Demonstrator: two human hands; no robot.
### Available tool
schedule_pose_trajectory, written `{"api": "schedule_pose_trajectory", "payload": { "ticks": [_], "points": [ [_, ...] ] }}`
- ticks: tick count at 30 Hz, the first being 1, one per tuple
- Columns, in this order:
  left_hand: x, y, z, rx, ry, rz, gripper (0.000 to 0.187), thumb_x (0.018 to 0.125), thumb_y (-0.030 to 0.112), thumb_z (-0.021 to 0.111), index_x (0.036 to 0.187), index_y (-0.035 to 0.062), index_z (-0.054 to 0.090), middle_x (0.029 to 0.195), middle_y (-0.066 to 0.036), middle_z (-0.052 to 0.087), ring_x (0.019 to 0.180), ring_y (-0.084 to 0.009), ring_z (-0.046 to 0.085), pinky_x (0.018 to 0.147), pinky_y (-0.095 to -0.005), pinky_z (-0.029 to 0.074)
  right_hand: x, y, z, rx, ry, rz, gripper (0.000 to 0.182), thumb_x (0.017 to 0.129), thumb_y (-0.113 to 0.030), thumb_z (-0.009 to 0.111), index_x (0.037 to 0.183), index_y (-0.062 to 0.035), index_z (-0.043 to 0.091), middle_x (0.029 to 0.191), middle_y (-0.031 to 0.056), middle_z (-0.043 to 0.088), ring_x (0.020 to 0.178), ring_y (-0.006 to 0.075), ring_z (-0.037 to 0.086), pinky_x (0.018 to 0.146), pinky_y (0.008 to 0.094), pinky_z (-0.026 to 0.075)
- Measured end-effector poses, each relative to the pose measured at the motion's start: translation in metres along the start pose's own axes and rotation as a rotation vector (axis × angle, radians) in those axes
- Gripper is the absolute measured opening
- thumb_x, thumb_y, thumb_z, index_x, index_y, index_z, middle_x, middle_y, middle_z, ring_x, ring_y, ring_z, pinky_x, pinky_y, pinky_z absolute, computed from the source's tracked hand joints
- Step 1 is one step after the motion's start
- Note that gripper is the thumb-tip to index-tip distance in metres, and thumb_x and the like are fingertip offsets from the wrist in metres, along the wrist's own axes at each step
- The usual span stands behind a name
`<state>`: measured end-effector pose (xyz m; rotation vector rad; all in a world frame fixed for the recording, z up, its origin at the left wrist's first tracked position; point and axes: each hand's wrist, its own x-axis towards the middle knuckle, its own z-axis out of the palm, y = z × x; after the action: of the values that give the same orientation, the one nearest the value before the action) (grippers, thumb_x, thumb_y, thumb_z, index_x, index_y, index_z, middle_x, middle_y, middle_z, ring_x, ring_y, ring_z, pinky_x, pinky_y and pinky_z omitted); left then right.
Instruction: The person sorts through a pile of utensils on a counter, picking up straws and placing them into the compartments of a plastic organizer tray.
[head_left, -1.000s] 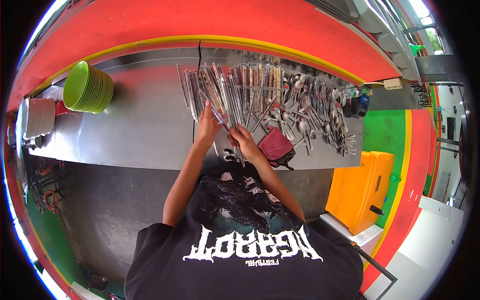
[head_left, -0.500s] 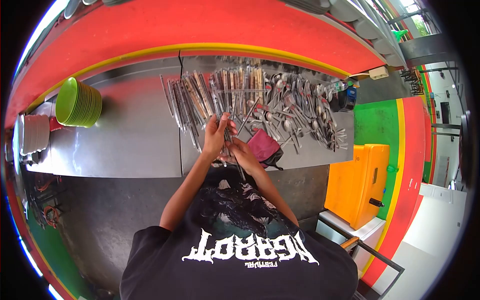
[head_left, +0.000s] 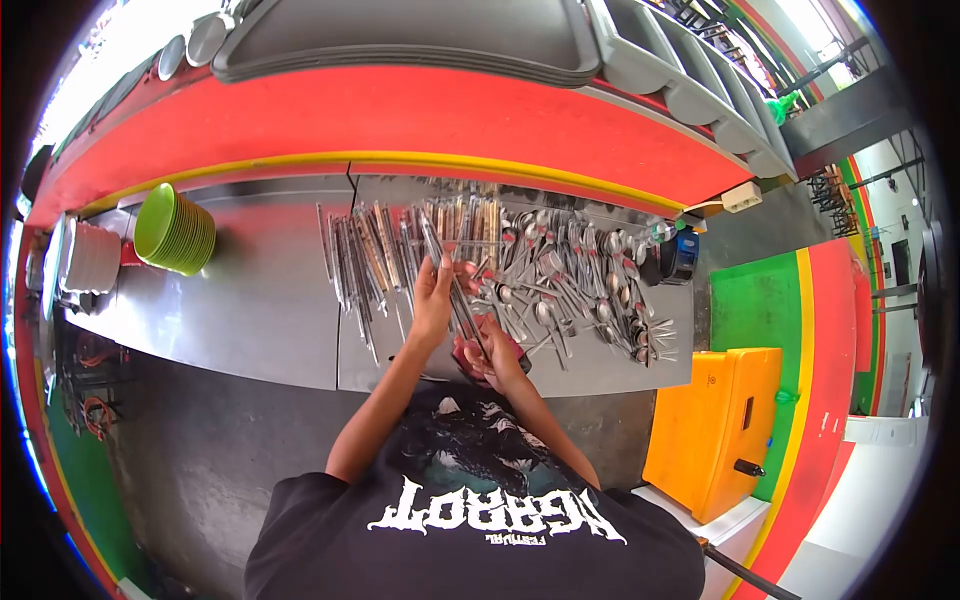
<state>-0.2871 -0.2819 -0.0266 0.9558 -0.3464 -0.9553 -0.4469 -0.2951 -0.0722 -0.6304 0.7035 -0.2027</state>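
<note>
A thin bundle of chopsticks point(head_left: 462, 311) slants between my hands above the near side of the steel counter. My left hand point(head_left: 432, 298) is closed around its middle, thumb up along the sticks. Lower down, my right hand point(head_left: 497, 358) grips the near ends. A maroon cloth point(head_left: 512, 350) shows partly behind my right hand. Just beyond my hands lie rows of dark and wooden chopsticks point(head_left: 375, 250), laid side by side. To their right is a wide spread of spoons and forks point(head_left: 580, 285), many overlapping.
Stacked green bowls point(head_left: 180, 230) and white dishes point(head_left: 92, 257) stand on the left of the counter point(head_left: 270, 300). A bottle point(head_left: 662, 233) and a dark blue container point(head_left: 680, 256) sit at its right end. Grey trays point(head_left: 410, 45) lie on the red ledge. An orange box point(head_left: 705, 430) stands right.
My view has tilted up, bringing the trays on the ledge into sight. My right hand has slid down towards the near ends of the chopsticks and now covers much of the maroon cloth.
</note>
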Motion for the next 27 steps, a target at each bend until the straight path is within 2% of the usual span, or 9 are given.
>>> {"api": "schedule_pose_trajectory", "payload": {
  "ticks": [1,5,8,9,16,17,21,25,27],
  "points": [
    [-0.003,-0.009,0.007,0.01,-0.008,-0.002,0.038,0.103,0.028,0.044,0.132,0.0041,0.044,0.092,-0.007,0.062,0.073,-0.0137,0.06,0.068,-0.0289,0.051,-0.002,-0.012,0.004,0.027,0.056,-0.041,0.054,0.097,-0.058,0.038,0.113,-0.0087,0.055,0.074,0.0015,0.056,0.048,0.0054,0.042,0.037,0.0174,0.024],
    [-0.013,-0.032,0.038,0.02,-0.015,-0.1,0.035,0.103,0.026,0.045,0.126,0.0,0.047,0.094,-0.008,0.064,0.076,-0.0142,0.063,0.071,-0.0282,0.053,0.006,-0.028,-0.012,-0.051,0.248,-0.196,0.046,0.1,-0.05,0.04,0.109,-0.0094,0.058,0.067,-0.0045,0.049,0.052,0.0038,0.044,0.045,0.0189,0.033],
    [-0.008,-0.049,0.056,0.105,-0.046,-0.022,0.035,0.103,0.026,0.046,0.124,-0.0017,0.05,0.092,-0.008,0.065,0.077,-0.0136,0.063,0.072,-0.0272,0.052,-0.012,-0.047,-0.03,-0.261,0.181,-0.334,0.037,0.101,-0.041,0.043,0.108,-0.0078,0.058,0.069,-0.0045,0.049,0.055,0.0033,0.044,0.048,0.0205,0.034],
    [-0.004,-0.054,0.062,0.221,-0.041,0.045,0.035,0.103,0.027,0.045,0.122,-0.0019,0.052,0.089,-0.008,0.066,0.078,-0.0136,0.063,0.072,-0.0266,0.052,-0.011,-0.047,-0.044,-0.364,0.102,-0.436,0.025,0.102,-0.028,0.046,0.105,-0.0058,0.057,0.068,-0.0042,0.048,0.055,0.0034,0.044,0.047,0.0224,0.034],
    [0.012,-0.053,0.116,0.143,-0.042,0.043,0.036,0.104,0.034,0.041,0.108,0.0022,0.056,0.08,-0.008,0.068,0.069,-0.0122,0.062,0.064,-0.0249,0.051,-0.024,-0.093,-0.052,-0.425,0.173,-0.615,0.024,0.101,-0.022,0.05,0.082,-0.0064,0.052,0.061,-0.0061,0.044,0.047,0.0019,0.041,0.043,0.0204,0.031],
    [0.016,-0.055,0.126,0.157,0.01,0.095,0.036,0.104,0.035,0.04,0.096,0.0037,0.056,0.072,-0.005,0.064,0.062,-0.0106,0.059,0.057,-0.0238,0.049,-0.024,-0.1,-0.053,-0.422,0.183,-0.623,0.025,0.102,-0.023,0.049,0.085,-0.0056,0.056,0.061,-0.0061,0.044,0.046,0.0015,0.041,0.042,0.0208,0.032],
    [0.029,-0.028,0.154,0.531,0.003,0.279,0.039,0.104,0.035,0.041,0.081,0.006,0.051,0.065,0.0,0.054,0.061,-0.0075,0.056,0.055,-0.0238,0.046,-0.031,-0.14,-0.037,-0.402,0.167,-0.706,0.03,0.103,-0.027,0.044,0.11,-0.0038,0.062,0.064,-0.0072,0.045,0.049,0.0005,0.041,0.042,0.0199,0.032],
    [0.062,-0.006,0.194,0.488,-0.104,0.372,0.043,0.104,0.035,0.04,0.086,-0.0015,0.055,0.078,-0.008,0.063,0.067,-0.0097,0.059,0.061,-0.028,0.048,-0.017,-0.19,-0.037,-0.407,0.197,-0.992,0.039,0.105,-0.03,0.037,0.11,0.0014,0.06,0.077,-0.0045,0.054,0.065,-0.0002,0.046,0.052,0.0199,0.039],
    [0.069,0.029,0.23,0.522,-0.184,0.437,0.043,0.104,0.035,0.039,0.088,-0.0021,0.054,0.079,-0.008,0.063,0.07,-0.0105,0.06,0.063,-0.0284,0.05,-0.013,-0.229,-0.017,-0.332,0.218,-1.199,0.037,0.105,-0.028,0.036,0.109,0.0008,0.06,0.07,-0.0038,0.05,0.06,0.0003,0.044,0.052,0.0191,0.036]
  ]
}}
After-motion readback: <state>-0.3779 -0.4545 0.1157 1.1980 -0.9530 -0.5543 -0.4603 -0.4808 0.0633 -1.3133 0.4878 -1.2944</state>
